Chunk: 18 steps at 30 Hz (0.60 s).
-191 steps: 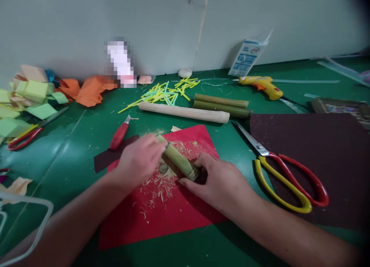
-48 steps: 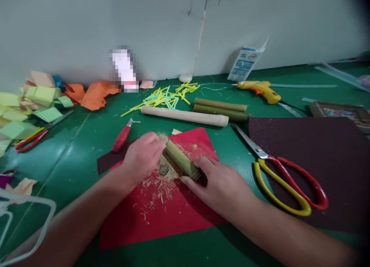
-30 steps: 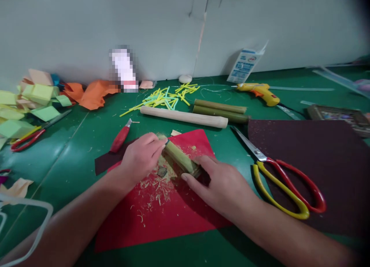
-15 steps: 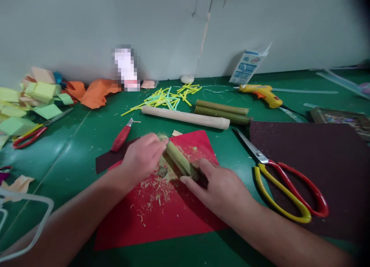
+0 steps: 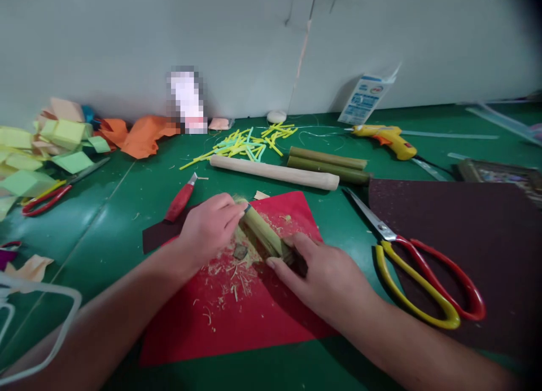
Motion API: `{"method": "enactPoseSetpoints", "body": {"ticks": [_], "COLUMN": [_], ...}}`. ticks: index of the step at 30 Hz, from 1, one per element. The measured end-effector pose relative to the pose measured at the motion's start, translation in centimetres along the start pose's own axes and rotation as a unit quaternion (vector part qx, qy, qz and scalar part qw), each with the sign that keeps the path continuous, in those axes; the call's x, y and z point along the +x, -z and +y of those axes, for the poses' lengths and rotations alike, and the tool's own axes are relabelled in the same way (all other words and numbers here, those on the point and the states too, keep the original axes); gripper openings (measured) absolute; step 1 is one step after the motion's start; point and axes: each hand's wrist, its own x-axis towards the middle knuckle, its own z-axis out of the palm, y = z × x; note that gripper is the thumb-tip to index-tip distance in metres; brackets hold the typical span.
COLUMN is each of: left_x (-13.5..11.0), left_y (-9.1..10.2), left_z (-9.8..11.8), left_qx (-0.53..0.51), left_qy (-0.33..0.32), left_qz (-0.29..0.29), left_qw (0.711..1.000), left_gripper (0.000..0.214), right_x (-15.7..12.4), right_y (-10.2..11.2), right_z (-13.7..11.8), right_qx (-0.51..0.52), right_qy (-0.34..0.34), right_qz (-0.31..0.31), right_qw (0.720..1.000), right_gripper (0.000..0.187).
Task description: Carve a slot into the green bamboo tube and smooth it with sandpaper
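A short green bamboo piece (image 5: 265, 228) slants over a red sheet (image 5: 271, 323) strewn with pale shavings (image 5: 235, 278). My right hand (image 5: 326, 272) is wrapped round its near end, thumb on the left side. At the far end my left hand (image 5: 212, 224) is closed in a pinch against the bamboo. A small dark bluish edge shows at those fingertips, but what it belongs to is hidden. On the shavings just below my left fingers lies a small greyish chip (image 5: 240, 251).
A red-handled knife (image 5: 180, 201) lies left of the sheet, and large scissors (image 5: 417, 266) lie right. Behind are a pale wooden stick (image 5: 275, 172), bamboo pieces (image 5: 328, 169), yellow strips (image 5: 237, 145) and a yellow glue gun (image 5: 387, 138). Paper pieces (image 5: 63, 137) heap at far left.
The whole view has shifted slightly. My left hand, blurred before, now shows sharply at the bamboo's far end. My right hand keeps the same grip.
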Motion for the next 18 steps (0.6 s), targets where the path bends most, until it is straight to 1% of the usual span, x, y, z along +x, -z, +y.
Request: {"method": "enactPoseSetpoints", "body": {"ticks": [1,3,4,7,8,11,12,13,15,16,18], "left_x": [0.02,0.00,-0.01,-0.03,-0.04,-0.12,-0.16,-0.20,-0.29,-0.33,-0.35], "left_y": [0.05,0.16,0.20,0.31,0.32,0.26,0.22,0.16,0.06,0.02,0.00], "left_z": [0.03,0.17,0.25,0.40,0.41,0.26,0.14,0.02,-0.11,-0.09,0.01], "left_qx": [0.005,-0.002,-0.005,-0.008,-0.012,-0.033,-0.033,-0.030,-0.024,-0.024,-0.035], "left_qy": [-0.006,-0.039,-0.042,0.003,0.008,-0.026,-0.024,-0.004,0.022,0.010,-0.052], "left_qz": [-0.013,-0.049,-0.055,-0.031,-0.034,-0.073,-0.072,-0.045,-0.012,-0.017,-0.074], "left_qw": [1.000,0.998,0.998,0.999,0.999,0.996,0.997,0.999,0.999,1.000,0.995], "left_gripper": [0.033,0.034,0.034,0.034,0.034,0.033,0.033,0.032,0.031,0.032,0.033], "right_x": [-0.01,-0.01,0.00,-0.01,-0.03,-0.09,-0.11,-0.12,-0.13,-0.14,-0.16], "right_y": [-0.02,-0.03,-0.02,0.00,0.00,-0.02,-0.03,-0.04,-0.07,-0.10,-0.15], "right_z": [0.00,-0.03,-0.05,-0.08,-0.07,-0.02,-0.01,0.00,0.02,0.03,0.08], "right_qx": [0.002,0.013,0.015,0.007,0.005,0.016,0.017,0.017,0.019,0.022,0.031], "right_qy": [0.001,0.007,0.007,0.001,0.002,0.009,0.007,0.002,0.000,0.002,0.011], "right_qz": [-0.002,-0.008,-0.009,-0.006,-0.007,-0.014,-0.014,-0.013,-0.012,-0.011,-0.012], "right_qw": [1.000,1.000,1.000,1.000,1.000,1.000,1.000,1.000,1.000,1.000,0.999], "right_gripper": [0.031,0.028,0.028,0.029,0.029,0.028,0.028,0.029,0.030,0.029,0.027]}}
